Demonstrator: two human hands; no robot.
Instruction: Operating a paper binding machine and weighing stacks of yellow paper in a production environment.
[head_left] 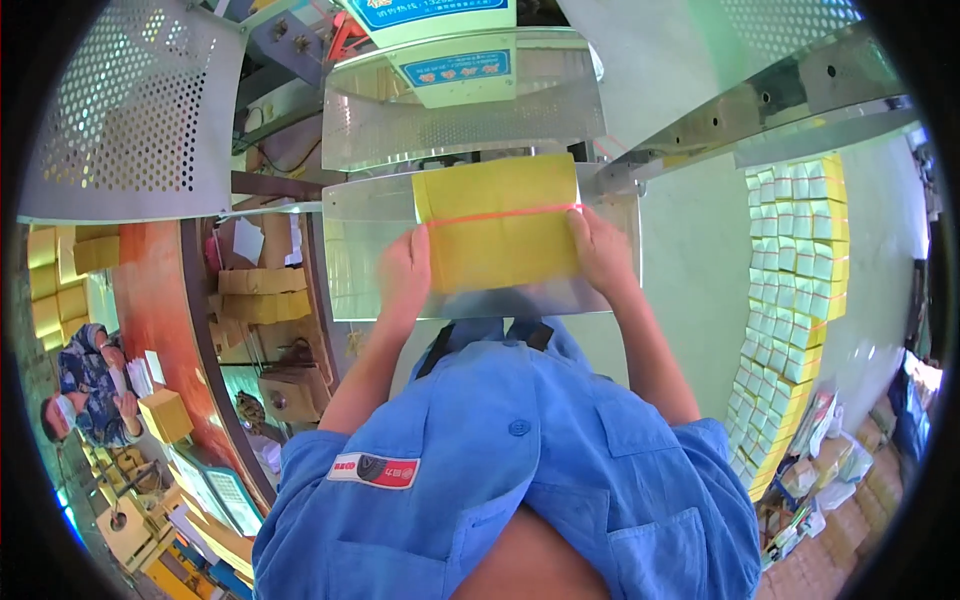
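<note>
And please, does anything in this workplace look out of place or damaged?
The held yellow bundle shows no visible damage, and its pink strap runs roughly parallel to its top edge. Only the jumbled papers and bags at the right, beside the neat rows of bundles, look untidy, lying at mixed angles.

From here I see the left hand [405,272] and right hand [607,255] gripping from opposite sides, apart, thumbs [579,224] inward, the bare left forearm [372,375] and right forearm [655,345] splaying outward behind them.
</note>
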